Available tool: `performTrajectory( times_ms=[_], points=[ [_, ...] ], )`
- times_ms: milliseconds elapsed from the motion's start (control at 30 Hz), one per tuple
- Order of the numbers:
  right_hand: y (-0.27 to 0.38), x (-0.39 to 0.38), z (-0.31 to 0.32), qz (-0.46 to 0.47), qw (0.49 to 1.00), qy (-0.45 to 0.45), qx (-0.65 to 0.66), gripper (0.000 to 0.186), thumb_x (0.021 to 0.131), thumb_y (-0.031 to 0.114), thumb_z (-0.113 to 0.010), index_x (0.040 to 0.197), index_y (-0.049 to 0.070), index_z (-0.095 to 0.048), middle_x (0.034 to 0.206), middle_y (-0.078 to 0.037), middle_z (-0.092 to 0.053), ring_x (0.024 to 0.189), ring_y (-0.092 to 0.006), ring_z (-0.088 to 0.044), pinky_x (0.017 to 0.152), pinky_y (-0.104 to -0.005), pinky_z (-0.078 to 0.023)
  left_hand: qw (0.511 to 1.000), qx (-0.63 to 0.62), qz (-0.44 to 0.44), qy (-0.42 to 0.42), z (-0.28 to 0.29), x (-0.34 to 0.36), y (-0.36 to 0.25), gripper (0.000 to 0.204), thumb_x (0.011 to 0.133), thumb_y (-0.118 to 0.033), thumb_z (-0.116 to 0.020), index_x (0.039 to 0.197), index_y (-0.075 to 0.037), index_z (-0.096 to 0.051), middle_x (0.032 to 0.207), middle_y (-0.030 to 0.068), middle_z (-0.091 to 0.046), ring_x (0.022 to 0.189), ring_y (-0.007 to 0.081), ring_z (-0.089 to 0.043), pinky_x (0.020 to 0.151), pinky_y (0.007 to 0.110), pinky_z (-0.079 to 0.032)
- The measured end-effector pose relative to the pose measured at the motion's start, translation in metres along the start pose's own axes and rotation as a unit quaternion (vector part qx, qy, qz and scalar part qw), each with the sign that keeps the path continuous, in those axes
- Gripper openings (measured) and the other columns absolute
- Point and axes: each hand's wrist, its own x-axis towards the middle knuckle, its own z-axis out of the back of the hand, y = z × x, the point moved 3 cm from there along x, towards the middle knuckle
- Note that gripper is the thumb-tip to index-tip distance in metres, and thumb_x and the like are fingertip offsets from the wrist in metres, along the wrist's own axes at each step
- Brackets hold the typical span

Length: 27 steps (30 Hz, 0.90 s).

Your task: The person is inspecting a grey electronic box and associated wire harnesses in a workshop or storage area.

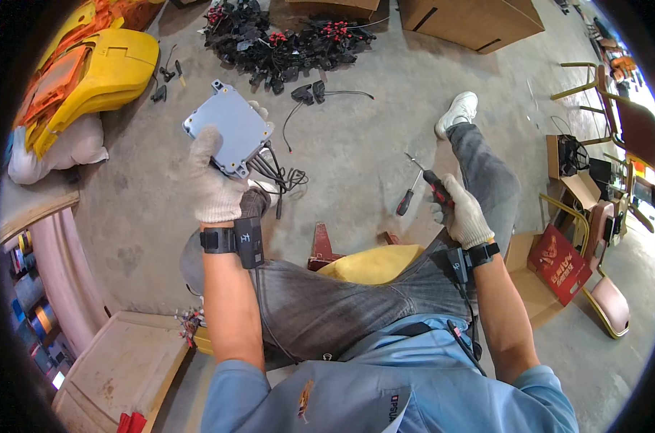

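Both of my hands wear pale knitted gloves. My left hand (217, 173) is closed on a flat grey metal box (235, 126) with mounting lugs at its corners, the thumb over its face and fingertips showing at the far edge. Black cables (287, 175) hang from the box's near right side. My right hand (463, 213) is wrapped round the red-and-black handle of a screwdriver (434, 182), its metal tip pointing up and left, away from the box. Just left of it, a second red-and-black screwdriver (405, 202) shows over the floor.
A heap of black cabled parts (269, 43) lies ahead, near a cardboard box (472, 22). Yellow plastic shells (121, 68) are stacked at left. Chairs (634, 130) and an opened carton (529, 274) stand at right. A wooden board (118, 368) is at lower left.
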Motion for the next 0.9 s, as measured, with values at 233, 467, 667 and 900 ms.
performTrajectory(
  times_ms=[233,467,667,900],
  points=[
    [0.003,0.000,-0.004,-0.005,1.000,0.004,-0.002,0.046,0.107,0.047,-0.062,0.123,0.004,-0.069,0.103,-0.009,-0.074,0.076,-0.0135,-0.063,0.066,-0.0272,-0.050,1.000,-0.014,0.009,-0.010,-0.005,-0.004,0.005,0.072,0.088,-0.023,-0.076,0.147,0.009,-0.050,0.131,0.0302,-0.067,0.121,0.0456,-0.068,0.108,0.056,-0.056],
    [0.008,-0.010,-0.007,-0.010,0.998,0.048,-0.039,0.046,0.105,0.037,-0.065,0.133,0.001,-0.064,0.106,-0.010,-0.073,0.084,-0.0131,-0.064,0.068,-0.0267,-0.052,0.995,-0.063,0.074,-0.022,0.004,-0.002,0.019,0.073,0.085,-0.026,-0.081,0.148,0.001,-0.053,0.132,0.0250,-0.068,0.122,0.0404,-0.069,0.108,0.053,-0.057],
    [0.030,-0.035,-0.029,0.048,0.992,0.095,-0.063,0.042,0.099,0.014,-0.060,0.136,-0.007,-0.060,0.105,-0.010,-0.070,0.087,-0.0140,-0.063,0.073,-0.0263,-0.054,0.996,-0.040,0.073,-0.001,0.018,0.004,0.026,0.073,0.090,-0.028,-0.079,0.150,0.002,-0.050,0.135,0.0258,-0.067,0.122,0.0412,-0.069,0.107,0.054,-0.057],
    [0.050,-0.058,-0.047,0.101,0.984,0.135,-0.060,0.044,0.104,0.022,-0.060,0.136,-0.008,-0.059,0.102,-0.010,-0.068,0.078,-0.0138,-0.062,0.068,-0.0260,-0.053,0.995,-0.046,0.068,0.053,0.004,0.000,0.024,0.087,0.088,-0.051,-0.084,0.149,0.002,-0.052,0.134,0.0265,-0.067,0.122,0.0414,-0.069,0.103,0.059,-0.058]
  ],
)
